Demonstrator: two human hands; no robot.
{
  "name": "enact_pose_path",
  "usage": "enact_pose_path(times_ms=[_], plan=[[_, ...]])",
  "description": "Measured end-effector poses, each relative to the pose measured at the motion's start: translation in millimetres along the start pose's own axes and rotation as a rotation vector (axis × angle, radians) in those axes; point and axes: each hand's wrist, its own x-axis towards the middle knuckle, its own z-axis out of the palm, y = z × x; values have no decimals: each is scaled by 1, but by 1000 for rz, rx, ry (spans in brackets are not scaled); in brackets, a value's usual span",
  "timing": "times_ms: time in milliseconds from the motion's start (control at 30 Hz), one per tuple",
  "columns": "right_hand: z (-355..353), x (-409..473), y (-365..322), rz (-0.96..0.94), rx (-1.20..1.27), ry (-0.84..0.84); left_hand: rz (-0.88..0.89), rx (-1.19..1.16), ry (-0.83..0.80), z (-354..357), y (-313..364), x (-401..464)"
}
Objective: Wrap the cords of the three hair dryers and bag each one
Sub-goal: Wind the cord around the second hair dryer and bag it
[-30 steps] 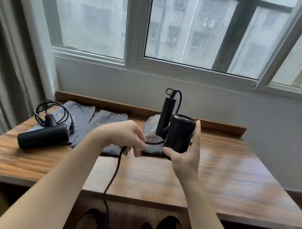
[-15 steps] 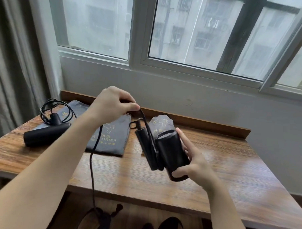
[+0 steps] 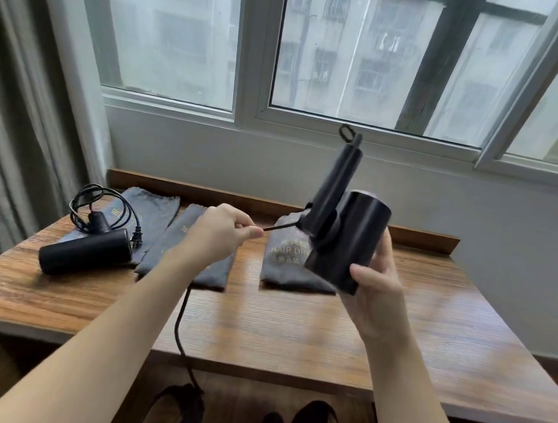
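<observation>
1. Head view: you look to be mid-wrap on one hair dryer [image 3: 343,242], its cord [image 3: 180,321] not yet wound and trailing down off the bench [image 3: 298,332] edge.
2. Your right hand [image 3: 374,286] grips the dryer's barrel, handle tilted up and away.
3. Your left hand [image 3: 221,233], just left of the dryer, pinches the cord taut.
4. Next, I'd judge: loop the cord round the handle, keeping tension.
5. Bags [image 3: 283,265] lie beyond your hands.
</observation>
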Motion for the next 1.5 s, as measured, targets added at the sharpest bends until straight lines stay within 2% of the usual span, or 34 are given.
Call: enact_pose_path(times_ms=[133, 200, 367, 500, 667, 833, 967, 1100, 1200, 1267, 1500], plan=[[6, 14, 4, -137, -175, 447, 70, 127, -289, 10, 24, -12], [7, 17, 9, -169, -285, 574, 103, 146, -358, 9, 38, -17], [-2, 8, 26, -186, -697, 628, 84, -26, -516, -15, 61, -27], [-14, 3, 34, -117, -1014, 573, 103, -101, -444, -38, 69, -32], [-22, -6, 15, 202, -872, 230, 159, -153, -155, -53, 61, -26], [-16, -9, 1, 395, -713, -85, 257, -125, 41, -40, 52, -18], [-23, -9, -4, 446, -482, -246, 233, -207, 14, -43, 38, -10], [-20, -11, 0, 356, -223, -343, 260, -332, -50, -33, 23, -7], [-11, -9, 5, 224, -94, -294, 228, -331, -93, -13, 18, -9], [-4, -7, 7, 149, -22, -186, 193, -258, -134, -3, 18, -11], [9, 5, 17, -62, -101, 433, 184, -86, -217, 12, 36, -23]])
